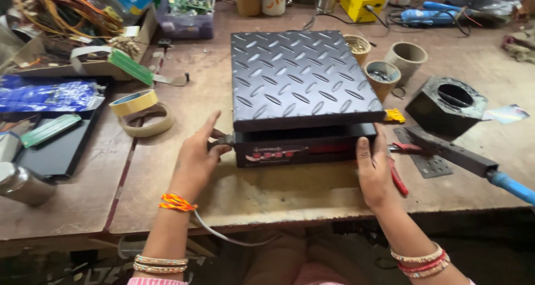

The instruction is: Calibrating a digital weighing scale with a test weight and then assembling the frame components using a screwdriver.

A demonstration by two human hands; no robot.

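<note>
Flanking the black scale (pixel 304 109), the left hand (pixel 196 158) touched its left front corner and the right hand (pixel 374 171) its right front corner. Both hands were open and pressed flat, equally near, and the scale's front edge ran left to right between them.

A: What do we wear on our left hand (pixel 195 157)?

B: At the wrist, a braided thread band in orange, yellow and red; farther up the forearm, two thin beaded bangles, with a pink striped sleeve edge below them.

A: And our right hand (pixel 374 171)?

B: Stacked bangles (gold-toned, beaded, with one red between), worn well above the wrist.
</note>
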